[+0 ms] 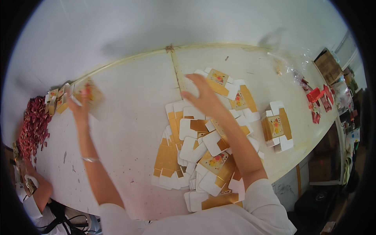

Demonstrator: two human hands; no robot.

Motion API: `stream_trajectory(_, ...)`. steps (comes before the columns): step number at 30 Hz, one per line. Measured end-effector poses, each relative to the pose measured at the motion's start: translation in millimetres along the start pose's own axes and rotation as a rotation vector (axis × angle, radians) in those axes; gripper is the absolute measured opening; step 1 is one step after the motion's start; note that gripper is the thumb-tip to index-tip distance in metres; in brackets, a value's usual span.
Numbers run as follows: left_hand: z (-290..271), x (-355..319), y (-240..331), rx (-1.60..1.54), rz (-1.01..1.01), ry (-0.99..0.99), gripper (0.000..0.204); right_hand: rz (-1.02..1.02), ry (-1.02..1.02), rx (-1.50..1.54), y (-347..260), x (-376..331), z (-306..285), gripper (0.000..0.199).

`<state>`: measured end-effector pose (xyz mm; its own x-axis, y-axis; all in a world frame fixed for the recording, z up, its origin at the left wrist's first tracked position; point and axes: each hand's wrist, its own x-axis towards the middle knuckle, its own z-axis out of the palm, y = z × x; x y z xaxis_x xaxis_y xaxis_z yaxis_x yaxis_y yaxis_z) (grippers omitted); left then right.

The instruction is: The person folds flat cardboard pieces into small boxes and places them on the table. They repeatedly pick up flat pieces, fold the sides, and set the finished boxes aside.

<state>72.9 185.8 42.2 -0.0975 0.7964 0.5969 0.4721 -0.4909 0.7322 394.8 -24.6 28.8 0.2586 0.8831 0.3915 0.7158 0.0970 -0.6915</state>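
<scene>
**Lots of gold and white**

One red heap sits far left, with too many bits to count. Next come a few gold boxes. The left hand is at one blurry box; I can't tell if it pinches it. The right hand is spread and bare, by one messy pile of flat boxes. Then one neat stack sits on the white surface.

Blur smears the gold, floral-printed cardboard box at the left hand; the right forearm partly hides flat white-and-gold cartons.
</scene>
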Motion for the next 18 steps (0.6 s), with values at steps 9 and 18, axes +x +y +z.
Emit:
stream_trajectory(9, 20.3, -63.8, 30.6, -0.026, 0.095, -0.287, 0.042, 0.013, -0.121, -0.680, 120.2, -7.1, -25.4, 0.035)
stream_trajectory(18, 59.5, -118.8, 127.2, -0.483, -0.235, -0.770, 0.072, -0.094, 0.327, -0.195, 23.7, 24.9, -35.4, 0.011)
